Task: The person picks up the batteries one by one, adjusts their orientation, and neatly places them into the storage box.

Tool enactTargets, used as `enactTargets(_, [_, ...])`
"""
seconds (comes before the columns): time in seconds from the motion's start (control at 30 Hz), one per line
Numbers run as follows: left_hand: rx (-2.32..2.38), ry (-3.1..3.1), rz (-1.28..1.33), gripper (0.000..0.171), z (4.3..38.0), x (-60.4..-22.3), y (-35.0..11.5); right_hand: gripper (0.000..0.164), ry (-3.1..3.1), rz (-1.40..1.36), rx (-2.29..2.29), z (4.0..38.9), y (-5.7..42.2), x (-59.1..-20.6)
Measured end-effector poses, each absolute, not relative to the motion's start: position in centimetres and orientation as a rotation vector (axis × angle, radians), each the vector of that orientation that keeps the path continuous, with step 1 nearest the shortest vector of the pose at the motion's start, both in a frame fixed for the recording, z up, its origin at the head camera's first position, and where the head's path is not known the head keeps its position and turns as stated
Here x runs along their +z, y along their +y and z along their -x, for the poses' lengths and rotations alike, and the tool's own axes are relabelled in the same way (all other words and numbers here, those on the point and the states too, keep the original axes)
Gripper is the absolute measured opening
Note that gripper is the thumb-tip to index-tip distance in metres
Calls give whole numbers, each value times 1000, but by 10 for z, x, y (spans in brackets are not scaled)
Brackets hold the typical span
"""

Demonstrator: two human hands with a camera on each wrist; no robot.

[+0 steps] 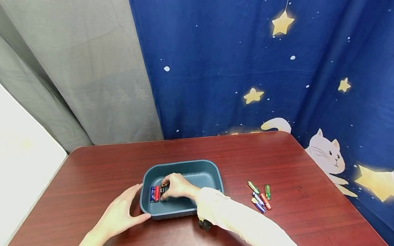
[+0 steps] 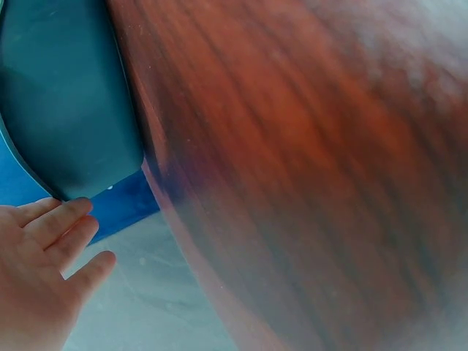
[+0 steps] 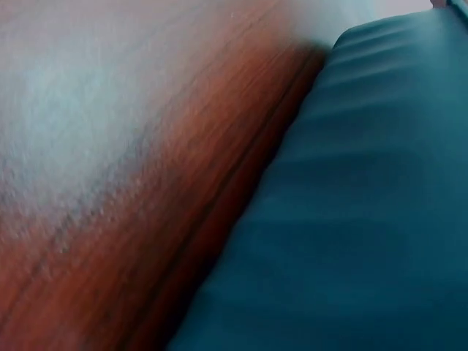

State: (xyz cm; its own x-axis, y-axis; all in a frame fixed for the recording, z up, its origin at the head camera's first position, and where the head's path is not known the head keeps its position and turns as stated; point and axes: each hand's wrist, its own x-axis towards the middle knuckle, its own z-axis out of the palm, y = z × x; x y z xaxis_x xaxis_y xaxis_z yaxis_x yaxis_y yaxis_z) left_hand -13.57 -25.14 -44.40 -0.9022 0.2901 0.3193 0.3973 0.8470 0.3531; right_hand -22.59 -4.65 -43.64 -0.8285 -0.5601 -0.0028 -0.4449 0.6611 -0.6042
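A dark teal rectangular bin [image 1: 198,168] sits on the table. Within it, at the left end, a blue battery [image 1: 152,194] and a red battery [image 1: 157,193] lie side by side. Beside them my right hand [image 1: 178,186] reaches down into the bin and pinches a black battery [image 1: 162,190] between thumb and fingers. My left hand [image 1: 122,212] rests against the bin's left end, fingers extended, fingertips and thumb touching the rim. In the left wrist view the left hand [image 2: 44,256] meets the bin's edge [image 2: 69,95]. The right wrist view shows only the bin's ribbed outer wall [image 3: 351,219] and tabletop.
On the reddish-brown wooden table [image 1: 120,158], several loose batteries lie right of the bin, among them a green one [image 1: 268,192], a red one [image 1: 265,201] and a blue one [image 1: 258,205]. A grey curtain [image 1: 101,86] and a blue starry curtain [image 1: 214,64] hang behind the table.
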Motion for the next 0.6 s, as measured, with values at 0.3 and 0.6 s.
enactTargets(0.3, [-601,-2759,535,89,136,-443,-251,39,2670,899,-895,232,-50,-446])
enactTargets(0.6, [-621,-2765,536,89,136,-443,-251,44,2760,969,-702,227,-52,-439])
